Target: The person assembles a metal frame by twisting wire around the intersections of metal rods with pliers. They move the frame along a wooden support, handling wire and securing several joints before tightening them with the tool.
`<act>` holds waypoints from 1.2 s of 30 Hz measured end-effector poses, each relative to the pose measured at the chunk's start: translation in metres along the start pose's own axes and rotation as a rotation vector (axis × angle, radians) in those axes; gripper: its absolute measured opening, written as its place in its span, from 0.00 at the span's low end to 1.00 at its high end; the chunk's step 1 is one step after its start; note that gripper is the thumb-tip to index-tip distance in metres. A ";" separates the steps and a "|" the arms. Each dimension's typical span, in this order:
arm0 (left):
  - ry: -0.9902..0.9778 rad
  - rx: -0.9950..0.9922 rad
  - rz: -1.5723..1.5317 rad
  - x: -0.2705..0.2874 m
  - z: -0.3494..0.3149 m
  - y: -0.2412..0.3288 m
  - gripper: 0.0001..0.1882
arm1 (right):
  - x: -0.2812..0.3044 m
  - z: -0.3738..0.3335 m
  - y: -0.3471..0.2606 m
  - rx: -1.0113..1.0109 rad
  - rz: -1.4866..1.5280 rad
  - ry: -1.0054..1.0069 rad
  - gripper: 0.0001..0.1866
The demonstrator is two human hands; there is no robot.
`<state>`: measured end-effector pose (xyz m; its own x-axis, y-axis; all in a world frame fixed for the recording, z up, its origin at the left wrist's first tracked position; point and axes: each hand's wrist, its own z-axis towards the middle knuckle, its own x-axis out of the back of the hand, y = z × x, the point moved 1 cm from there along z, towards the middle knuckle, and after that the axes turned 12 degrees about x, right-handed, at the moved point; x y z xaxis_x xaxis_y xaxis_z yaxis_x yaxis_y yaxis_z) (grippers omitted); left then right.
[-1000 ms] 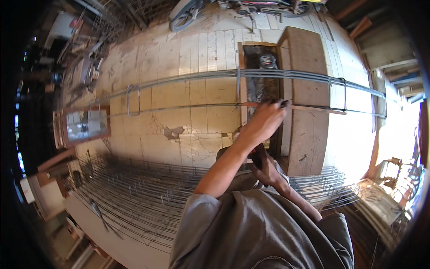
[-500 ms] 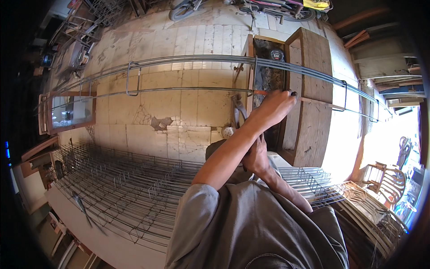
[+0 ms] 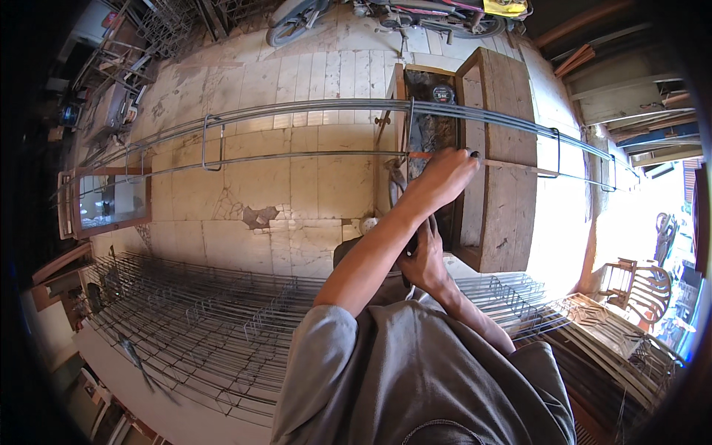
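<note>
My left hand (image 3: 449, 175) is closed around the lower steel rod (image 3: 311, 154) of a long rod frame, just right of a wire stirrup (image 3: 411, 122). Beside its fingers an orange piece (image 3: 420, 155) shows on the rod. My left forearm crosses over the right one. Nearer my body, my right hand (image 3: 424, 261) is closed. Dark metal pincers (image 3: 397, 178) rise from it toward the rod, left of my left wrist; their middle is hidden behind my left forearm. Several upper rods (image 3: 319, 106) run parallel, farther away.
A wooden box frame (image 3: 508, 208) stands under the rods, with a round black tape measure (image 3: 443, 93) at its far end. Finished wire frames (image 3: 222, 311) lie stacked at the near left. A motorbike (image 3: 437, 21) stands at the back; a glass-fronted cabinet (image 3: 111, 194) is at the left.
The whole view has shifted slightly, so most things sit a little farther left. Both hands keep their hold, with little visible movement at the rod.
</note>
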<state>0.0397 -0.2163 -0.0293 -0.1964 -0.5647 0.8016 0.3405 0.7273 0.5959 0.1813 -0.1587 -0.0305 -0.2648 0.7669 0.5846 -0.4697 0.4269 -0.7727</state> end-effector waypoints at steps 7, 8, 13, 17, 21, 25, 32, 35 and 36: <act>-0.033 0.016 0.024 0.006 0.001 0.004 0.08 | 0.003 -0.004 0.008 -0.040 0.033 -0.061 0.42; -0.042 0.023 0.027 0.006 0.001 0.004 0.09 | 0.005 -0.006 0.008 -0.031 0.065 -0.125 0.42; 0.174 0.067 -0.041 0.037 -0.019 0.021 0.14 | -0.003 -0.037 0.026 -0.148 0.117 -0.199 0.42; 0.466 0.161 -0.178 0.089 -0.061 0.009 0.13 | 0.003 -0.043 0.045 -0.274 -0.002 -0.129 0.42; 0.281 0.760 -0.130 0.115 -0.113 -0.045 0.13 | -0.014 -0.044 0.073 -0.174 -0.183 -0.098 0.42; 0.255 0.295 -0.082 0.092 -0.106 -0.058 0.20 | -0.027 -0.047 0.088 -0.146 -0.263 -0.108 0.39; -0.140 0.109 0.101 0.098 -0.046 -0.083 0.27 | -0.046 -0.056 0.101 -0.164 -0.605 -0.128 0.27; -0.106 0.006 0.184 0.099 -0.042 -0.093 0.21 | -0.036 -0.058 0.092 -0.184 -0.568 -0.212 0.27; -0.110 -0.043 0.151 0.096 -0.036 -0.090 0.21 | -0.042 -0.064 0.099 -0.214 -0.614 -0.141 0.27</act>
<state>0.0235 -0.3495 -0.0076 -0.2389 -0.4027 0.8836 0.4119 0.7820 0.4678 0.1994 -0.1185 -0.1477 -0.1163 0.2901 0.9499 -0.3967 0.8632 -0.3122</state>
